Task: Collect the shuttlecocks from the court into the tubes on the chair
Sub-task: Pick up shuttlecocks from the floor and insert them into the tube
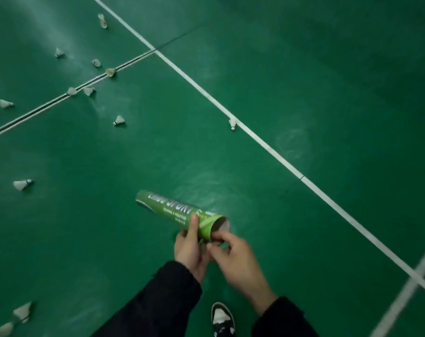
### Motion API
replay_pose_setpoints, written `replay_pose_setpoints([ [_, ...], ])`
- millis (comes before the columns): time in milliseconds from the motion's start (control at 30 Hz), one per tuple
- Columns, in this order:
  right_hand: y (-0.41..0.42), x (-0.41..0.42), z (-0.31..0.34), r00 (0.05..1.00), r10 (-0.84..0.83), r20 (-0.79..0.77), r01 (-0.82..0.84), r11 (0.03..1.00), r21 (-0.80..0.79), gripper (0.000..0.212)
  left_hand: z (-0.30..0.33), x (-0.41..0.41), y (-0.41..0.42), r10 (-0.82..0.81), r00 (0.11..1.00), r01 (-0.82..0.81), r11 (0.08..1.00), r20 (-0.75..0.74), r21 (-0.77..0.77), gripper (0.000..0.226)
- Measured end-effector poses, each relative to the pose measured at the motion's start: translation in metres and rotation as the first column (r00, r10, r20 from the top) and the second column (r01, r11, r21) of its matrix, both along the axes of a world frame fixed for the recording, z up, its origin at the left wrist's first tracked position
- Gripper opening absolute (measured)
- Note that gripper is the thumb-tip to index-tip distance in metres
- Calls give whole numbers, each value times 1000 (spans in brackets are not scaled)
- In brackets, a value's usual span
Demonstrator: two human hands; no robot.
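Note:
My left hand (190, 249) grips a green shuttlecock tube (172, 209) near its open end, thumb along the side. The tube points away to the upper left, held above the floor. My right hand (233, 254) is at the tube's open mouth with its fingers curled at the rim; what it pinches there is blurred. Several white shuttlecocks lie scattered on the green court: one on the white line (233, 123), one in the middle (119, 120), one at the left (21, 184), and a cluster along the double line (88, 90).
White court lines cross the green floor diagonally (279, 159). More shuttlecocks lie at the bottom left corner (22, 312) and at the far top (102, 20). My shoe (222, 318) shows at the bottom. No chair is in view.

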State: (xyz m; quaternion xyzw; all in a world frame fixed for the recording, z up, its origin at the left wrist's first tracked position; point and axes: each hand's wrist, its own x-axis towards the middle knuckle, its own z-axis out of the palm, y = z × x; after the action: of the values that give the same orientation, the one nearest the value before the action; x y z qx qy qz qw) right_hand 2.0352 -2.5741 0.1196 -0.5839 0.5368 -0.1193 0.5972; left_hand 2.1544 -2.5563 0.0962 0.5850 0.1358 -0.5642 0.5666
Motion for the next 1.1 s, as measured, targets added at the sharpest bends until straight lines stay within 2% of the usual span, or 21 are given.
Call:
replay_pose_setpoints([
  [100, -44, 20, 35, 1000, -22, -6, 22, 999, -28, 23, 37, 15, -44, 34, 999, -34, 999, 19, 0, 77],
  [267, -128, 65, 63, 999, -38, 33, 39, 998, -42, 20, 58, 60, -132, -41, 997, 43, 999, 62, -23, 66],
  [533, -284, 138, 38, 997, -78, -24, 77, 997, -18, 28, 34, 130, -293, -131, 987, 127, 991, 89, 53, 64],
  [700, -374, 154, 17, 988, -153, 20, 152, 988, 20, 11, 1, 154, -386, -167, 985, 164, 984, 49, 65, 70],
  [800, -432, 155, -15, 971, -238, 35, 234, 969, 79, 7, -35, 166, -442, -139, 990, 138, 988, 12, 64, 71],
  [933, -520, 153, -84, 943, -332, -20, 331, 928, 170, 9, -98, 187, -525, -89, 996, 89, 989, -8, 120, 70],
  [1100, -627, 164, -213, 947, -303, -104, 320, 917, 240, 9, -202, 219, -613, -71, 996, 62, 984, 46, 167, 69],
])
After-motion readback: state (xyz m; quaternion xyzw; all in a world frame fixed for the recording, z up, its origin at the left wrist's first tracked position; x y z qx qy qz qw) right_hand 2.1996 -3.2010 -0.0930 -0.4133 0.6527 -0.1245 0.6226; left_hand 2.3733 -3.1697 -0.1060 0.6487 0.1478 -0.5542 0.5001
